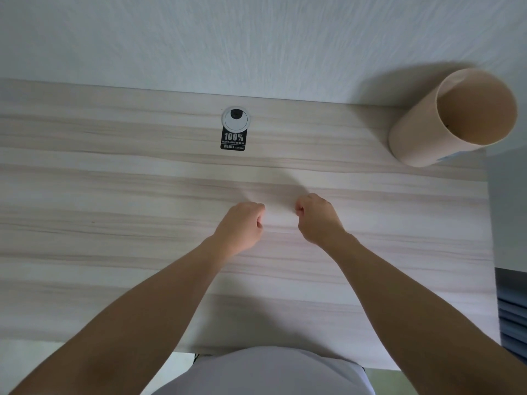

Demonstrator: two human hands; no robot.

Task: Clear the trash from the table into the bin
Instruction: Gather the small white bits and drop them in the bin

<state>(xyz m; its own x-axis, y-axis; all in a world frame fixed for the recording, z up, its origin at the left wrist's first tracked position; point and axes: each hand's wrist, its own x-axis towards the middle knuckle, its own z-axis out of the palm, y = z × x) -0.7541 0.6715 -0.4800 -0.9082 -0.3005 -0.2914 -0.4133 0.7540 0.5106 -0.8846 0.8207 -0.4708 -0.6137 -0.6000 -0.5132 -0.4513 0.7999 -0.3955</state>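
The left hand (242, 223) and right hand (316, 218) lie close together on the near side of the round plastic cable cover (235, 120), over the pale wood-grain table (114, 195). Both have their fingers curled. A faint whitish patch shows between them, and whether either grips anything cannot be told. The smooth tan cylindrical bin (422, 129) stands well right of that cover, against the wall.

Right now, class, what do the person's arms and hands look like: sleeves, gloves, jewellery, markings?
The left arm and right arm are bare to the frame's edge: no sleeves, watch or bands. The left hand and right hand wear no gloves; no rings show. A pale top shows below.
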